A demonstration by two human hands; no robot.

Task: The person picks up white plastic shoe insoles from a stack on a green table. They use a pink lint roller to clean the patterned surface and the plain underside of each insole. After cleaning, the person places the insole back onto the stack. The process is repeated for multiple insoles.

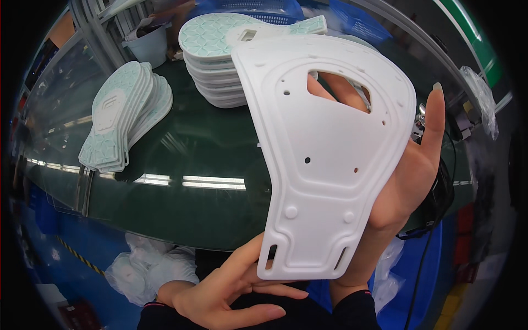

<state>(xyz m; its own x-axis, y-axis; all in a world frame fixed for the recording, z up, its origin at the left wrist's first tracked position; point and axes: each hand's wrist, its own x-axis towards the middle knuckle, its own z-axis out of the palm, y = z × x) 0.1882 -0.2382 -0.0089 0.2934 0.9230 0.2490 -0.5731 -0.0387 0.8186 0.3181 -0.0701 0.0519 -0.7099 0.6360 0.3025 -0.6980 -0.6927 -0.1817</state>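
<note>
A white moulded plastic panel (324, 143), broad at the top and narrow at the bottom, is held up tilted in front of me. It has a large cut-out, small round holes and two slots at its narrow end. My right hand (407, 181) holds it from behind along the right side. One digit points up past the edge, and other fingers show through the cut-out. My left hand (220, 297) is at the narrow end, fingers stretched and apart. Its index finger passes behind the lower left corner, touching or nearly so; the thumb is free below.
Similar panels with pale green patterned faces lie in a tall stack (214, 71) and a fanned pile (118, 115) on the dark green table (187, 214). Behind are a light blue bucket (149, 47) and a blue basket (360, 22). Bagged white pieces (148, 269) sit below the table edge.
</note>
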